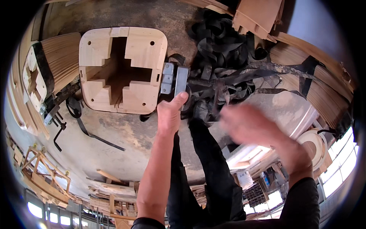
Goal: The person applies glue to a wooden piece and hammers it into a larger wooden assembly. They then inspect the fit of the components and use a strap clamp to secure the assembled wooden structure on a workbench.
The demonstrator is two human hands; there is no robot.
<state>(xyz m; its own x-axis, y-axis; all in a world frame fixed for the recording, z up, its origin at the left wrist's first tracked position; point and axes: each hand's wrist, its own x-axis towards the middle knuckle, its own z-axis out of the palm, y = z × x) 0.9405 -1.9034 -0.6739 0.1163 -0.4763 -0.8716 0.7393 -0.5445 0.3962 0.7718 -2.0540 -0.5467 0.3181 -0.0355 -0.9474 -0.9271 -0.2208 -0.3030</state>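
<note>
A metal band clamp (pixel 181 81) sits against the right side of a light wooden block (pixel 143 55) with rounded corners and a cross-shaped hollow. My left hand (pixel 170 116) is closed on the clamp's near end, its thumb lying along the grey metal. From the clamp a threaded screw (pixel 202 81) runs to the right. My right hand (pixel 249 124) is smeared by motion just below and right of the screw's end. Its fingers are too blurred to show whether they grip the handle there. The clamp's strap is mostly hidden around the block.
Tangled black straps (pixel 219 38) lie heaped on the stained floor (pixel 118 129). A second clamped wooden piece (pixel 63 57) stands at the left, with a bent crank handle (pixel 59 135). Another strapped wooden piece (pixel 328 95) is at the right. Wood panels (pixel 255 17) lean at the back.
</note>
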